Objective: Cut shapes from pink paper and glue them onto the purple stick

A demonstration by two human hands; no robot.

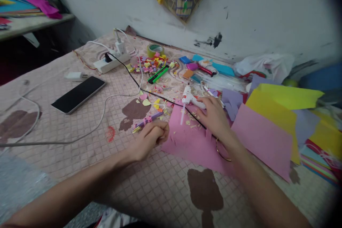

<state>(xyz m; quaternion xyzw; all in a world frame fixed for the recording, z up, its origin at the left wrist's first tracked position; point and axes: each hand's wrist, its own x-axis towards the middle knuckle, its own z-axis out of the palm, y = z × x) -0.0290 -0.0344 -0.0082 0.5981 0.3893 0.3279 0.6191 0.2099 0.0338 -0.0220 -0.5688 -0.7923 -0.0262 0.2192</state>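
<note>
The left arm (88, 178) comes in from the lower left and slants up to the left hand (153, 137), which is curled into a loose fist, back up, wrist almost straight. The right arm (262, 178) rises from the lower right, leaning inward. The right hand (212, 114) is farther forward, back up, its fingers (210, 101) pointing ahead and to the left, lightly bent, with the thumb apart from them. The hands are apart.

Thin gold bangle (223, 157) (right wrist (230, 143)), forearms (88, 180) bare
</note>
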